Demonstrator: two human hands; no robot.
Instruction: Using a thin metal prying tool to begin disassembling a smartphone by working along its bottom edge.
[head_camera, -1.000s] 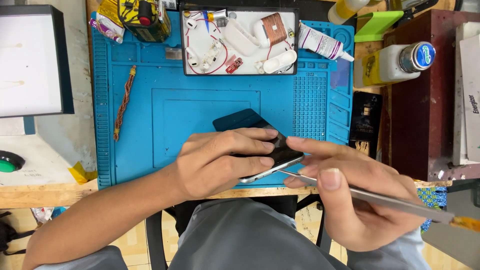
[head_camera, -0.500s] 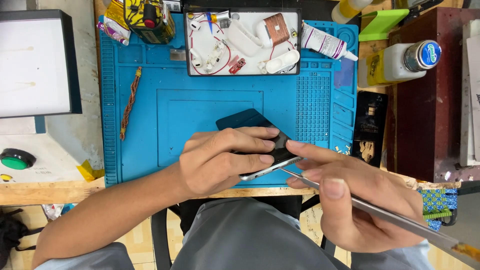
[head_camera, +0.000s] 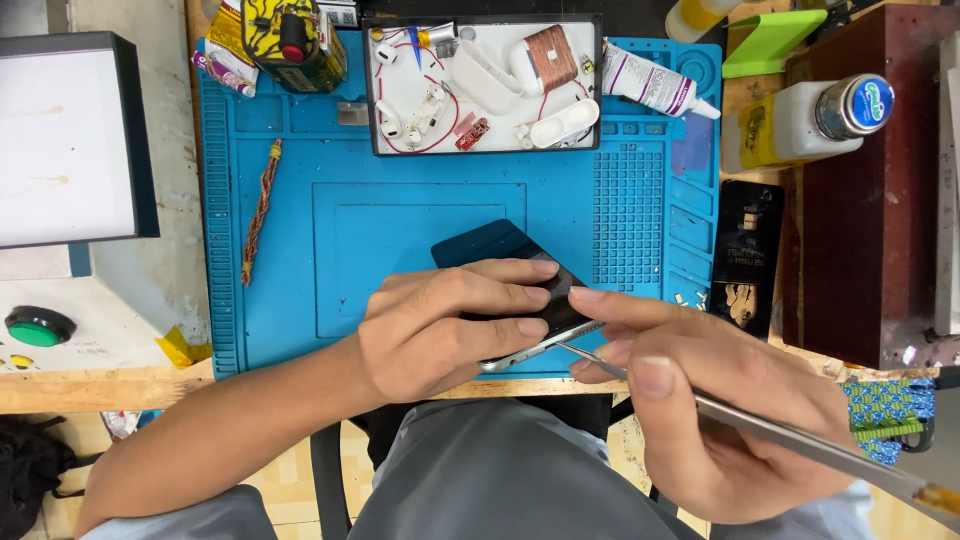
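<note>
Your left hand (head_camera: 440, 330) clamps the dark smartphone (head_camera: 500, 262), tilted on the blue silicone repair mat (head_camera: 290, 200) with its top toward 11 o'clock, steadying its edge for the metal pry tool (head_camera: 800, 440) pinched in your right hand (head_camera: 700, 410), whose tip vanishes at the seam, your fingers hiding most of the phone.
</note>
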